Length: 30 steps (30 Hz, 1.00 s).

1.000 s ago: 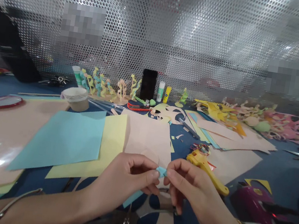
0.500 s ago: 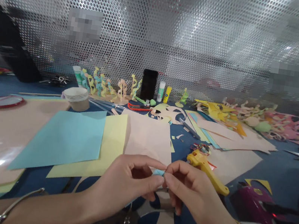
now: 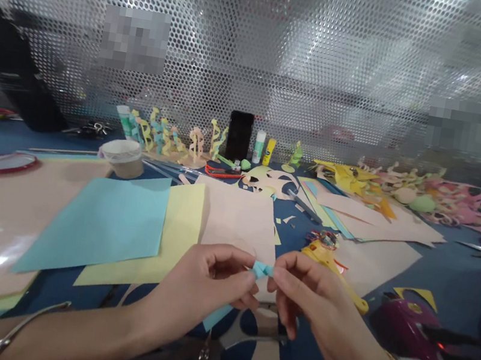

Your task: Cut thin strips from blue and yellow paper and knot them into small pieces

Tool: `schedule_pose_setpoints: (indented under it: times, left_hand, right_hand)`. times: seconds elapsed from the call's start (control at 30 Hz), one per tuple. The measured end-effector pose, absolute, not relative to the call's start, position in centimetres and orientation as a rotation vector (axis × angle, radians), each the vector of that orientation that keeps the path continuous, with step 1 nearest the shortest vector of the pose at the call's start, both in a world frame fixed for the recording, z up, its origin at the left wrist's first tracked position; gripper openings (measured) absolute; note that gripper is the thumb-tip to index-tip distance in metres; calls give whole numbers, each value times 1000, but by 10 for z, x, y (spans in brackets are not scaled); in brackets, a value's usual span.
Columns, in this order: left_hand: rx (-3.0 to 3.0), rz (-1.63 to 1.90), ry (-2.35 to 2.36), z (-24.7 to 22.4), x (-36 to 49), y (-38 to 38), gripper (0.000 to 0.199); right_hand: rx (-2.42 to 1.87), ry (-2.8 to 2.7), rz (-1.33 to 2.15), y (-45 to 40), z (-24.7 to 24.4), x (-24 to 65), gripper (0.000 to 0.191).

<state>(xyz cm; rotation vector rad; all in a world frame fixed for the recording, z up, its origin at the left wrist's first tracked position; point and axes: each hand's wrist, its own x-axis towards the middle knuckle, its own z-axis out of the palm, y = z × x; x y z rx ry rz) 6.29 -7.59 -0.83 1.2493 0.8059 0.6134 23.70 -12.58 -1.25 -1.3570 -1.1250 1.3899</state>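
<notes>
A small folded piece of light blue paper [image 3: 261, 270] is pinched between my left hand [image 3: 206, 278] and my right hand [image 3: 311, 294]. The fingertips of both hands press on its two ends. Beneath my hands lie a light blue sheet [image 3: 100, 225], a pale yellow sheet [image 3: 177, 231] and a peach sheet [image 3: 238, 219]. A yellow-handled tool [image 3: 327, 267] lies just beyond my right hand, partly hidden by it. Large metal scissors [image 3: 236, 350] lie below my wrists.
A black phone [image 3: 239, 136], glue sticks [image 3: 258, 147], a tape roll [image 3: 122, 156] and paper cutouts line the far table edge by a perforated metal wall [image 3: 262, 43]. A magenta object [image 3: 421, 336] sits at right.
My hands have lifted and drawn slightly apart. More of the blue paper now shows between my fingertips, and it looks more twisted or folded.
</notes>
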Motion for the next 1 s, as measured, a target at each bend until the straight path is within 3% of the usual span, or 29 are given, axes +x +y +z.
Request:
schedule_pose_setpoints:
  times: [0.37,0.47,1.0]
  left_hand:
    - [1307,631,787,-10,61,-79,10]
    - [1296,631,782,-10,63,-78,18]
    - [1207,651,857,-10,64,-78,12]
  right_hand:
    - [-1341,-1248,1367,-129,-12,234,28]
    - [-1357,-1216,1338,-129,-13,235,30]
    - [-1365,-1106,1255,-128,-12,237,28]
